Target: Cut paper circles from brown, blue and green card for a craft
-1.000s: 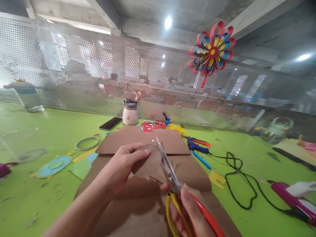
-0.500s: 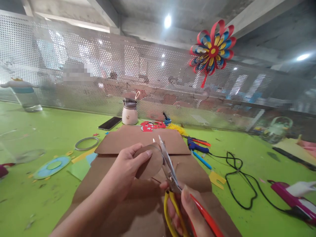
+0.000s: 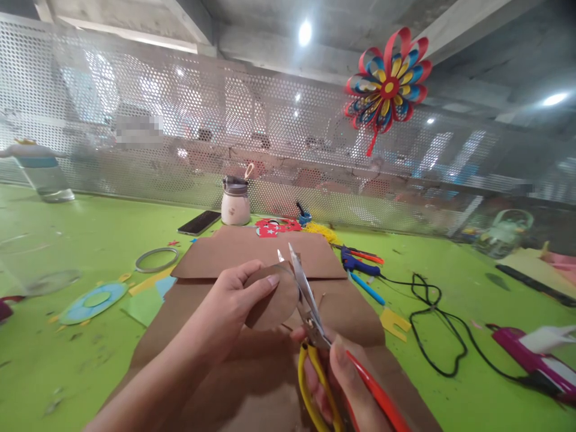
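Brown disc (image 3: 273, 307) pinched between the blades of the scissors (image 3: 310, 303)

The left grip (image 3: 234, 294) pinches the disc, thumb on top and fingers behind, probably to keep it firm while leaving its right edge exposed. The right grip (image 3: 351, 384) is closed around the red and yellow handles of the scissors, whose blades stand parted at that edge, one tip showing past the far side. The angle seems chosen so the blades can follow the curve. Both hands work above the brown paper (image 3: 252, 258), which perhaps shields the surface (image 3: 148, 210).

Beyond the brown paper are a lidded bottle (image 3: 235, 208), red starry paper (image 3: 268, 230) and yellow strands (image 3: 321, 233); a phone (image 3: 198, 222) lies beyond its far left corner. To its left are a gray ring (image 3: 140, 267) and a blue paper ring (image 3: 111, 296). To its right are a blue glue gun (image 3: 364, 267), a blue pen (image 3: 366, 288) and a notched yellow scrap (image 3: 391, 324), likely within reach of the right side.

The surface is bright green and speckled with bits. Past the brown paper, a perforated screen (image 3: 180, 120) spans the room, a looped paper flower (image 3: 389, 88) hanging before it under a concrete ceiling (image 3: 270, 24).
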Demonstrator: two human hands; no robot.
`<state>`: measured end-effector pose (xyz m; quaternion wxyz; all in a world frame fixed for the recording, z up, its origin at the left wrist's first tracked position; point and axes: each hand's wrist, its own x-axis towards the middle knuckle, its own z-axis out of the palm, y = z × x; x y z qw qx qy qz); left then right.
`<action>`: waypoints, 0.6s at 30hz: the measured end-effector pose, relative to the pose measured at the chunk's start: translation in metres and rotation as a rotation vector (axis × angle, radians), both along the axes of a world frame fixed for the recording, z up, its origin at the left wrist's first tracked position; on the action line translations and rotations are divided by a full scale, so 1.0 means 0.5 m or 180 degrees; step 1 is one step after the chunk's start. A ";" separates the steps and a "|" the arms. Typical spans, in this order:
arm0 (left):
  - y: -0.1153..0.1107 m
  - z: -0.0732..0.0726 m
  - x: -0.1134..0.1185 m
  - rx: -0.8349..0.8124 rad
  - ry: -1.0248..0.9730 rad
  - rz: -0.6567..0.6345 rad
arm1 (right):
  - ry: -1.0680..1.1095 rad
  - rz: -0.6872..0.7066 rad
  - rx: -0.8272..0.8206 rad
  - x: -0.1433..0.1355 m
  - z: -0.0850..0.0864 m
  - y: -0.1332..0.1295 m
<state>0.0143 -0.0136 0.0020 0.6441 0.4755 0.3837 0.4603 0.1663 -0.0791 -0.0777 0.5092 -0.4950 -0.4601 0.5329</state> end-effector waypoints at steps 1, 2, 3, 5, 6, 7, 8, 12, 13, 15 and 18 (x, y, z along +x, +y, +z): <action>0.001 -0.001 -0.001 -0.0010 0.0008 0.0004 | -0.0023 -0.0023 -0.0017 -0.002 0.001 -0.001; 0.001 -0.001 -0.002 -0.0023 0.0016 0.0013 | -0.0060 -0.0037 -0.0027 -0.003 0.002 -0.003; 0.002 -0.001 -0.004 -0.0037 0.0025 0.0014 | -0.0093 -0.0043 -0.0035 -0.003 0.004 -0.004; 0.004 0.000 -0.007 -0.0069 0.0056 -0.0016 | -0.0127 -0.0024 -0.0046 -0.001 0.007 -0.007; 0.005 0.001 -0.009 -0.0075 0.0068 -0.0040 | -0.0129 0.0008 -0.0055 0.001 0.009 -0.007; 0.006 0.002 -0.010 -0.0076 0.0075 -0.0057 | -0.0127 0.0056 -0.0064 0.004 0.011 -0.008; 0.007 0.004 -0.011 -0.0072 0.0082 -0.0069 | -0.0136 0.0104 -0.0082 0.007 0.014 -0.009; 0.009 0.007 -0.015 -0.0070 0.0054 -0.0105 | -0.0176 0.0217 -0.0104 0.015 0.020 -0.010; 0.009 0.008 -0.016 -0.0085 0.0034 -0.0137 | -0.0176 0.0238 -0.0100 0.016 0.020 -0.010; 0.010 0.009 -0.017 -0.0117 -0.0002 -0.0184 | -0.0160 0.0267 -0.0097 0.015 0.021 -0.010; 0.010 0.011 -0.018 -0.0140 -0.0008 -0.0154 | -0.0106 0.0262 -0.0129 0.014 0.020 -0.009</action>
